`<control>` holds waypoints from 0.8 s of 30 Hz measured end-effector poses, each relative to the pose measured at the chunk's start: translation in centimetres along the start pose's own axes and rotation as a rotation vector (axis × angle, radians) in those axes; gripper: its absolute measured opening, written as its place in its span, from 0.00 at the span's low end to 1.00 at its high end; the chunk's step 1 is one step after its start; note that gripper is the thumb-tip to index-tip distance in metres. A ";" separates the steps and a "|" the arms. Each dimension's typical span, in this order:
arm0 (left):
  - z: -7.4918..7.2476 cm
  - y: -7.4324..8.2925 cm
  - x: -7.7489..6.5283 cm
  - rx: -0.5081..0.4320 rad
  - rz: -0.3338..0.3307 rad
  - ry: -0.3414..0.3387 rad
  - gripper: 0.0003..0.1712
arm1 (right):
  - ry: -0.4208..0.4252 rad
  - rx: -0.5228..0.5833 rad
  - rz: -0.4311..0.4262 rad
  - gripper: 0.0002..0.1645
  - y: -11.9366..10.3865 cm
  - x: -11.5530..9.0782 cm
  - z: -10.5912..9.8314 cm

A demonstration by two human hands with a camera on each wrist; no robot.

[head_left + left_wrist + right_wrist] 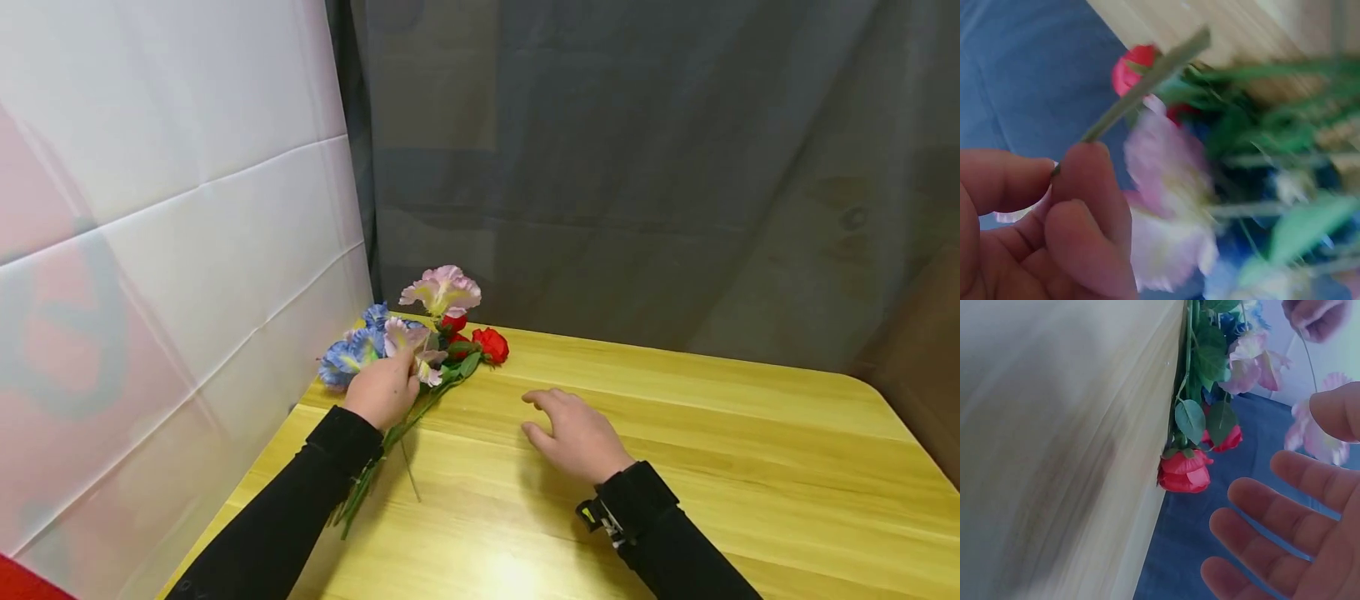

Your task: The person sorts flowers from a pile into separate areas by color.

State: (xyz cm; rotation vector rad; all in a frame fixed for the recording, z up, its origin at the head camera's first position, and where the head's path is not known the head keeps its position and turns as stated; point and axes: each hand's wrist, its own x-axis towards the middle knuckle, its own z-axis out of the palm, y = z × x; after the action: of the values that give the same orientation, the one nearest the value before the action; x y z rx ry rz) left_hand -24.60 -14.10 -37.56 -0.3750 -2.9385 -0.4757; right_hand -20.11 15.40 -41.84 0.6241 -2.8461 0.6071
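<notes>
Pink flower (442,290): stem (1147,89) pinched by left hand (382,390), near red roses (491,345) and blue flowers (366,342); right hand (576,435), loosely spread, hovers over wooden table (675,467).

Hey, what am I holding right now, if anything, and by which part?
Your left hand pinches a ruffled, fabric-looking pink-and-yellow flower by its thin green stem, below the bloom. Your right hand holds nothing.

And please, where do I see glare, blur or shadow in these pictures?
Head view: bright glare on the table at the bottom edge; left wrist view: green leaves at right blurred; right wrist view: soft dark shadow across the table.
</notes>
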 end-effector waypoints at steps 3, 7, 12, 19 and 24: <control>0.7 1.8 0.9 -0.039 0.065 0.010 0.04 | 0.008 -0.008 0.022 0.26 0.2 -0.4 -0.4; 1.9 4.5 1.6 -0.113 0.142 -0.022 0.05 | 0.016 -0.017 0.058 0.26 0.3 -0.9 -1.0; 3.5 7.1 1.8 -0.156 0.198 -0.071 0.05 | 0.024 -0.031 0.061 0.25 0.1 -1.0 -1.3; 5.3 10.0 1.8 -0.218 0.283 -0.084 0.06 | 0.051 -0.040 0.106 0.22 0.4 -1.2 -1.8; 6.4 12.5 1.7 -0.277 0.297 -0.120 0.06 | 0.079 -0.040 0.175 0.20 1.0 -1.8 -2.2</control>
State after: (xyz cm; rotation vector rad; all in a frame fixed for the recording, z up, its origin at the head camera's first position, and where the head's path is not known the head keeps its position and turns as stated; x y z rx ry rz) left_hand -23.54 -0.18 -39.67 -0.8863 -2.8570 -0.8430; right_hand -18.75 17.83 -40.66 0.3394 -2.8492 0.5860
